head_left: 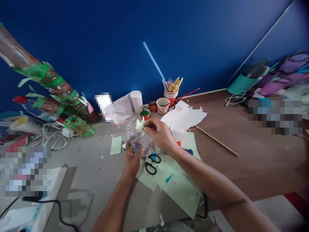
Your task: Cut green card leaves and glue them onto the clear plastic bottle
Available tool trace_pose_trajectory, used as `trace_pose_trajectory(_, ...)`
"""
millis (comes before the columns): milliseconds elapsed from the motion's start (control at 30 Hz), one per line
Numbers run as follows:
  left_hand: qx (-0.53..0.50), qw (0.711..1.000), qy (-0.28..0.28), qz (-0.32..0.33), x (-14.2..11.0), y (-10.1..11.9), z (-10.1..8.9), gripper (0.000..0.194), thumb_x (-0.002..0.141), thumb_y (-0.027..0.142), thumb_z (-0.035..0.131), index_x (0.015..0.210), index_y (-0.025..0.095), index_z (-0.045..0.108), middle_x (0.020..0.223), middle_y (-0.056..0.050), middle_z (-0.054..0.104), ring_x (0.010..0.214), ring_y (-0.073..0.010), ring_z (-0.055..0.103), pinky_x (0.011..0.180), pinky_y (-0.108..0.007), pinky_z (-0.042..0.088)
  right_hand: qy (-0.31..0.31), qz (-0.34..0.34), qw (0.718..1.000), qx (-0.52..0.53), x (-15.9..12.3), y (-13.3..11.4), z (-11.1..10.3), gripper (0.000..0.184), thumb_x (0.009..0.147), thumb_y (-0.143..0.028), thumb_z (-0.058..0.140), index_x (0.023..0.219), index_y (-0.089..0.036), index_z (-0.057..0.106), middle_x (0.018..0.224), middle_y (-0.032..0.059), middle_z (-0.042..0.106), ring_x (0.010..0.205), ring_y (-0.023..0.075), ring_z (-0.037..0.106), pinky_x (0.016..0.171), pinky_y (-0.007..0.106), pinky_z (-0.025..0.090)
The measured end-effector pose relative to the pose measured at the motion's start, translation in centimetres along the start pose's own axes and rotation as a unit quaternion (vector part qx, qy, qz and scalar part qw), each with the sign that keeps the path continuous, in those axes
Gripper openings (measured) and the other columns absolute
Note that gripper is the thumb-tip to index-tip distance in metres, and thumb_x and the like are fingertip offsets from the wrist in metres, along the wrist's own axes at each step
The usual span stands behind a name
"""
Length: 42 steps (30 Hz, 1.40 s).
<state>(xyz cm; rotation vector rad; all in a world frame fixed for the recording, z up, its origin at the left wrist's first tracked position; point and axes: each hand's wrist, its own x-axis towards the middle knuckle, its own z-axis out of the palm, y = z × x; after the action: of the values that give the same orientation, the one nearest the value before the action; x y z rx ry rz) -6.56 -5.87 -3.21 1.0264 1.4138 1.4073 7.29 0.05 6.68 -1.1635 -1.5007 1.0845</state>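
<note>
My right hand (159,132) pinches a small pale green paper cutout (140,125) with pointed tips. Below it, my left hand (132,158) has its fingers and thumb around a crumpled-looking clear plastic piece (138,144); its exact shape is hard to make out. Just under the plastic, black-handled scissors (151,168) lie on light green paper sheets (178,193), their blades partly hidden. A blue paper triangle (169,178) rests on one sheet. Left of my hands is a small green paper rectangle (116,145).
Against the blue wall stand a cup of green paint (145,113), a paper cup with a brush (163,105) and cups holding plastic cutlery (172,93). Painted bottle trunks (70,96) lean at left. A wooden stick (217,141) and torn white paper (184,114) lie right.
</note>
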Motion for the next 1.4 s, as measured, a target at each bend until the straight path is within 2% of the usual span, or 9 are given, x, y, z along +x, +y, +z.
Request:
trace_pose_trajectory(100,-0.041,0.999,-0.015,-0.007,0.2,-0.1,-0.2,0.031,0.072,0.028,0.069,0.098,0.023,0.052,0.086,0.001,0.062,0.074,-0.0136,0.063,0.076,-0.032,0.052,0.000,0.002,1.000,0.001,0.0,-0.2,-0.2,0.009,0.074,-0.021,0.055,0.081,-0.017,0.059,0.075,0.0008,0.065,0.071,0.0148,0.059,0.067,0.027,0.044)
trace_pose_trajectory(200,-0.058,0.998,-0.023,-0.004,0.2,0.0,-0.1,0.034,0.072,0.029,0.069,0.100,0.023,0.051,0.086,0.001,0.062,0.073,-0.0134,0.063,0.076,-0.032,0.052,0.004,-0.003,1.000,-0.002,0.1,-0.2,-0.3,0.010,0.076,-0.025,0.056,0.080,-0.017,0.060,0.073,0.0006,0.065,0.069,0.0147,0.059,0.065,0.027,0.044)
trace_pose_trajectory(400,-0.023,0.999,-0.040,-0.008,-0.2,0.8,0.3,0.032,0.072,0.027,0.068,0.099,0.022,0.052,0.084,0.000,0.062,0.071,-0.0143,0.064,0.074,-0.032,0.051,0.011,-0.009,0.999,-0.036,0.0,0.2,0.0,0.010,0.076,-0.027,0.059,0.081,-0.018,0.059,0.078,0.0007,0.066,0.072,0.0147,0.059,0.067,0.026,0.044)
trace_pose_trajectory(567,-0.123,0.990,-0.061,-0.032,-0.3,1.0,0.3,0.030,0.073,0.030,0.070,0.097,0.021,0.056,0.080,0.001,0.062,0.072,-0.0137,0.062,0.078,-0.035,0.050,0.014,-0.027,0.999,-0.041,-0.2,-0.2,-0.2,0.009,0.079,-0.025,0.054,0.079,-0.018,0.058,0.074,-0.0002,0.064,0.068,0.0134,0.056,0.064,0.025,0.041)
trace_pose_trajectory(700,-0.169,0.983,-0.051,-0.057,-0.1,1.2,0.1,0.030,0.071,0.031,0.073,0.096,0.021,0.058,0.079,0.001,0.062,0.070,-0.0130,0.061,0.077,-0.034,0.050,0.004,-0.045,0.998,-0.039,-0.4,0.0,0.0,0.010,0.078,-0.021,0.051,0.079,-0.017,0.060,0.075,0.0000,0.063,0.069,0.0133,0.056,0.066,0.024,0.041)
trace_pose_trajectory(800,-0.177,0.982,-0.037,-0.059,0.0,1.4,0.1,0.037,0.070,0.031,0.074,0.102,0.022,0.058,0.082,0.001,0.062,0.068,-0.0123,0.061,0.075,-0.033,0.050,-0.013,-0.057,0.997,-0.042,-0.6,0.6,0.6,0.011,0.078,-0.019,0.050,0.080,-0.018,0.061,0.078,0.0001,0.063,0.072,0.0134,0.057,0.068,0.024,0.042)
trace_pose_trajectory(1067,-0.187,0.980,-0.041,-0.060,0.0,1.6,0.0,0.045,0.070,0.031,0.073,0.111,0.024,0.054,0.085,0.000,0.061,0.069,-0.0122,0.060,0.074,-0.032,0.050,-0.025,-0.028,0.996,-0.076,-0.7,1.6,1.6,0.011,0.078,-0.020,0.051,0.080,-0.019,0.062,0.080,0.0008,0.064,0.072,0.0140,0.058,0.068,0.025,0.043)
trace_pose_trajectory(1200,-0.187,0.979,-0.060,-0.059,-0.1,1.4,0.0,0.042,0.072,0.032,0.071,0.109,0.023,0.056,0.089,-0.002,0.063,0.072,-0.0136,0.062,0.077,-0.034,0.050,-0.027,-0.023,0.996,-0.081,-0.7,1.7,1.7,0.010,0.079,-0.022,0.052,0.079,-0.019,0.061,0.078,0.0001,0.063,0.070,0.0135,0.057,0.067,0.025,0.042)
trace_pose_trajectory(1400,-0.181,0.979,-0.080,-0.051,0.0,1.2,0.1,0.031,0.073,0.030,0.071,0.100,0.022,0.058,0.083,-0.001,0.063,0.069,-0.0132,0.061,0.076,-0.032,0.049,-0.019,-0.015,0.996,-0.085,-0.7,1.8,1.9,0.007,0.076,-0.021,0.053,0.074,-0.019,0.060,0.073,-0.0015,0.061,0.066,0.0127,0.055,0.065,0.024,0.041)
